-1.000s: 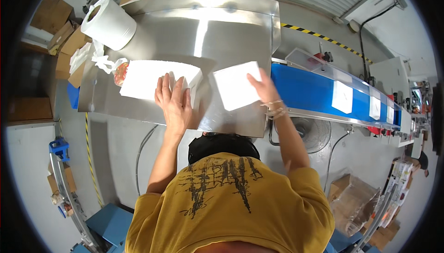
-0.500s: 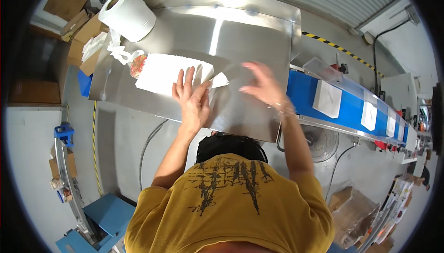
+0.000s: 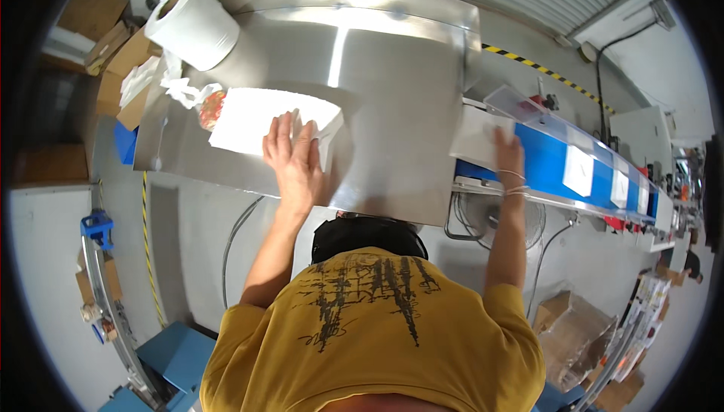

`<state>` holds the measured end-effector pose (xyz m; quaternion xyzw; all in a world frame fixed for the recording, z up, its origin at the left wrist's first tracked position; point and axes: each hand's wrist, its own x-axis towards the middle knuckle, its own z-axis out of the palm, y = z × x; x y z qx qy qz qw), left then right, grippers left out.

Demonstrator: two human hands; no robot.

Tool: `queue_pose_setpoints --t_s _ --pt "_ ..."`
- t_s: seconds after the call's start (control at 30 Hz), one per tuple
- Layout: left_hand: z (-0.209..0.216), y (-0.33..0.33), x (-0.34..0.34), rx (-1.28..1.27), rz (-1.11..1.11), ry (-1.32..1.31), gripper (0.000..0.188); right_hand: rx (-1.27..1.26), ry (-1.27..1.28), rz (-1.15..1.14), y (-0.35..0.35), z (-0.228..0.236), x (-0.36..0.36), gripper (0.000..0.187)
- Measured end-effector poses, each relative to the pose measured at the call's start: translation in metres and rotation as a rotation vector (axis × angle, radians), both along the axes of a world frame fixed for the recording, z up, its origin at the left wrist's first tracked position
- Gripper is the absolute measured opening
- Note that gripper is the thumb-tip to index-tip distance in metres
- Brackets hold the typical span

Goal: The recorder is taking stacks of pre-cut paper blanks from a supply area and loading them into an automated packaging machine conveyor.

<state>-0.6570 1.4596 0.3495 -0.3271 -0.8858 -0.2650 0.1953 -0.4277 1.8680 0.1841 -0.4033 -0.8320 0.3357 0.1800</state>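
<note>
My left hand [image 3: 292, 165] lies on the right end of a stack of flat white paper pieces [image 3: 253, 119] on the steel table, fingers spread. Over the near end of the blue belt, my right hand [image 3: 510, 154], slightly blurred, grips the right side of one flat white paper piece [image 3: 477, 134]. That piece reaches from the table's right edge onto the belt. Just left of the stack sits a round, red-patterned object [image 3: 212, 110], partly covered by white tissue [image 3: 188, 94].
A large white paper roll [image 3: 197, 31] stands at the table's far left corner. The steel table [image 3: 392, 110] has a raised back rim. Rightward runs the blue conveyor belt [image 3: 544, 148], with several white pieces [image 3: 578, 171] spaced along it and a clear guard [image 3: 528, 110]. Beneath is a fan [image 3: 483, 220].
My right hand has moved right, from above the table to the belt, and now has a white piece. The belt's pieces have shifted farther along. My left hand stays on the stack.
</note>
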Motion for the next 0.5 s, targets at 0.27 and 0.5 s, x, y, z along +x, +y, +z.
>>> queue_pose_setpoints --t_s 0.27,0.5 --pt "0.000 0.000 0.005 0.002 -0.032 -0.033 0.028 0.174 0.162 0.500 -0.128 0.133 -0.103 0.048" --pt "0.023 -0.002 -0.001 0.012 -0.041 -0.088 0.035 0.243 0.286 0.973 -0.210 0.113 -0.204 0.055"
